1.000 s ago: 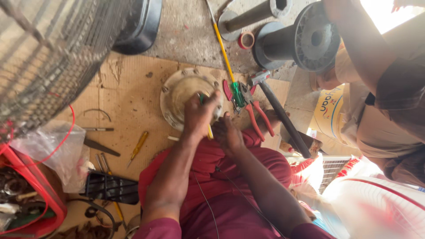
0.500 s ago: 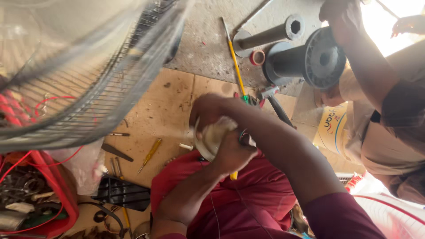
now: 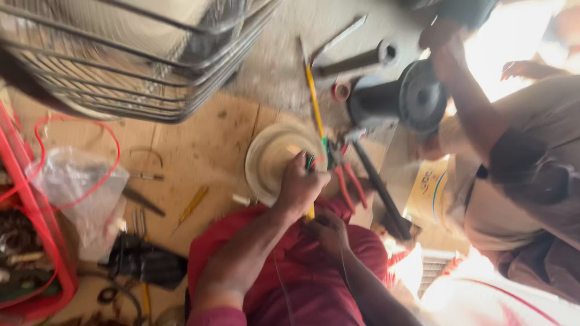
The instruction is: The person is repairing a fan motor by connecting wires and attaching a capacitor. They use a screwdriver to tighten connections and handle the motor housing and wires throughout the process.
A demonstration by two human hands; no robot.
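A round cream-coloured metal disc (image 3: 272, 154) lies on a wooden board in front of my red-clad knees. My left hand (image 3: 299, 187) grips the disc's near right rim, next to some green and red wires. Just below it, over my lap, my right hand (image 3: 329, 232) is curled shut around the end of a yellow-handled tool (image 3: 311, 211). The picture is blurred, so the tool's tip is not clear. A thin wire hangs down between my forearms.
A wire fan guard (image 3: 139, 72) fills the top left. A red crate (image 3: 36, 253) and plastic bag (image 3: 78, 187) sit left. Red-handled pliers (image 3: 350, 184), a black spool (image 3: 417, 99), a metal pipe (image 3: 356, 60) and another seated person (image 3: 519, 175) are to the right. A yellow screwdriver (image 3: 193, 205) lies on the board.
My right arm, stretched across the disc half a second ago, has drawn back to my lap. My left hand now holds the disc's rim. The view has swung.
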